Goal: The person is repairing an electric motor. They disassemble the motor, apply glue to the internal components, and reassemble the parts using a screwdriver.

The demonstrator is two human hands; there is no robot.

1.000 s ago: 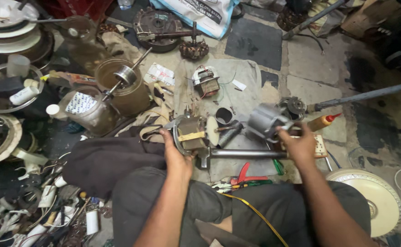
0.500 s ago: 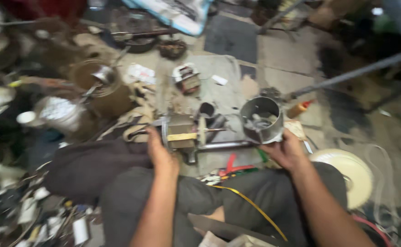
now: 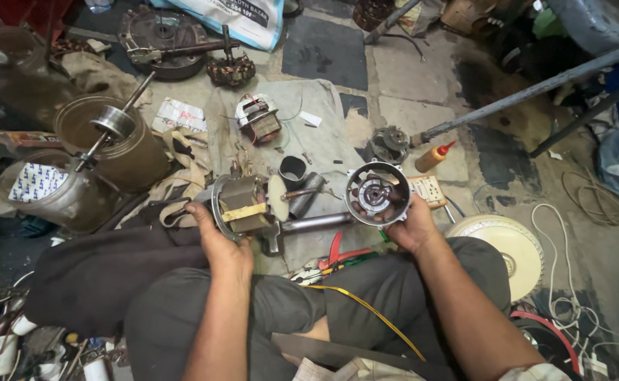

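Person sits on the floor [image 3: 422,77], legs crossed, work held above the knees.

Left hand [image 3: 219,240]: grip closed around the rear of a motor core [image 3: 242,204], a block of brown laminations with a yellow band across it and a pale disc at its right end. Fingers wrap the left rim, thumb on the near side. A short shaft sticks out to the right past the disc.

Right hand [image 3: 410,224]: grip closed on a round metal end housing [image 3: 377,194], open face turned up to the camera. Spokes and a central hub show inside. Thumb lies along the lower right rim; the fingers behind it are hidden, so how far they curl I cannot tell.

The core and the housing are apart, side by side at the same height, the shaft pointing toward the housing. Between and just below them lies a grey metal tube [image 3: 316,223] on a grey cloth [image 3: 309,123]. A short black cylinder [image 3: 292,169] stands just behind the core.

Around: red-handled pliers [image 3: 338,250] near the right knee; a yellow squeeze bottle with red tip [image 3: 433,158] behind the housing; a small wound motor [image 3: 256,118] further back on the cloth; a brown can with a rotor shaft [image 3: 112,137] to the left; a cream round cover [image 3: 511,243] on the right; a dark cloth [image 3: 105,268] over the left knee.
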